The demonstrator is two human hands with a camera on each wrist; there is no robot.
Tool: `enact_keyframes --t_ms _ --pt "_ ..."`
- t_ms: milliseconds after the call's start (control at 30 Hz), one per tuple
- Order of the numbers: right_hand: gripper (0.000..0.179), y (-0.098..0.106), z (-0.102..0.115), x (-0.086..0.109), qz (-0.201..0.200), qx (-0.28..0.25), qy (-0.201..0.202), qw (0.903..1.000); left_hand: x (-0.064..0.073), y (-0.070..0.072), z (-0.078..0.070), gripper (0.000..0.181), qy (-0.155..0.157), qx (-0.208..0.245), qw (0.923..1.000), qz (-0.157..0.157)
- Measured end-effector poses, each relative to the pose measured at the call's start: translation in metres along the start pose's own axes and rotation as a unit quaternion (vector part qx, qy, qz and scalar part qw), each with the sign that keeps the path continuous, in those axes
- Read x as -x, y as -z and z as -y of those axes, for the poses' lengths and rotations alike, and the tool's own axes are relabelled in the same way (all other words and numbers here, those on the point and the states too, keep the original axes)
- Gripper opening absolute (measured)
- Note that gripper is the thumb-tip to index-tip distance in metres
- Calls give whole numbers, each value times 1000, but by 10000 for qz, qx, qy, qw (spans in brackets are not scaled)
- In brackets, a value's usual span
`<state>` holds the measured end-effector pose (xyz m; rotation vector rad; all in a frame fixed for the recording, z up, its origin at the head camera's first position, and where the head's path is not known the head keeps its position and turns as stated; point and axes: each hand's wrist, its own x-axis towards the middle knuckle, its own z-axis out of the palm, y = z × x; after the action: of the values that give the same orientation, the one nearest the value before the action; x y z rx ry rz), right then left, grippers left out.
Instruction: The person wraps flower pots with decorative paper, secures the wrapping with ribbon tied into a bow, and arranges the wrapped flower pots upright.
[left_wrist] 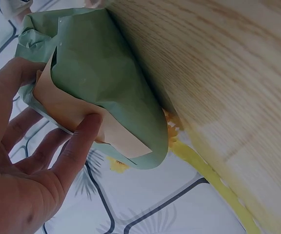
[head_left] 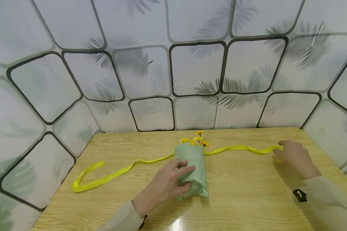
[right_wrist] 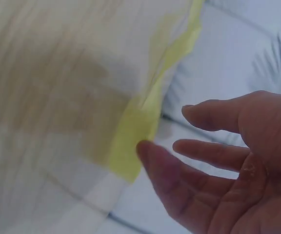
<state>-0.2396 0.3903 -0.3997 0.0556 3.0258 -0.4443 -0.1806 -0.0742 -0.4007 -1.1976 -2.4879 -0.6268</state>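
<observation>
A small bouquet in green wrapping paper (head_left: 197, 173) lies on the table, with yellow and orange flowers (head_left: 197, 138) showing at its far end. My left hand (head_left: 169, 183) holds the bouquet from its left side, thumb near the lower end and fingers over the wrap. In the left wrist view a peach inner layer (left_wrist: 67, 105) shows under my fingers. A long yellow ribbon (head_left: 240, 148) runs behind the bouquet to both sides. My right hand (head_left: 296, 157) is at the ribbon's right end, thumb and fingers apart, one fingertip right at the ribbon (right_wrist: 130, 141).
The ribbon's left end (head_left: 92, 185) curls back in a loop on the wooden table (head_left: 243, 199). Behind the table's far edge stands a patterned wall covering (head_left: 196, 70) with leaf prints and dark outlines.
</observation>
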Motion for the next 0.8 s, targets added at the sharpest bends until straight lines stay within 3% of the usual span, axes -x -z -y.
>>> enact_keyframes --t_ms 233,367,500,667,800 --pt "44 -26 74 -6 -441 -198 1077 9930 0 1 0 43 60 40 10000 60" --pt "44 -44 102 -15 -447 -277 1509 9871 0 0 0 43 46 41 10000 50" --pt "39 -55 110 -19 -175 -45 1720 9849 0 0 -1 43 -5 38 10000 18" --pt "17 -56 105 -15 49 229 1839 9827 0 -1 -2 44 65 66 9999 82" --pt "20 -52 96 -11 158 367 1807 9827 1 0 -2 45 153 70 9998 125"
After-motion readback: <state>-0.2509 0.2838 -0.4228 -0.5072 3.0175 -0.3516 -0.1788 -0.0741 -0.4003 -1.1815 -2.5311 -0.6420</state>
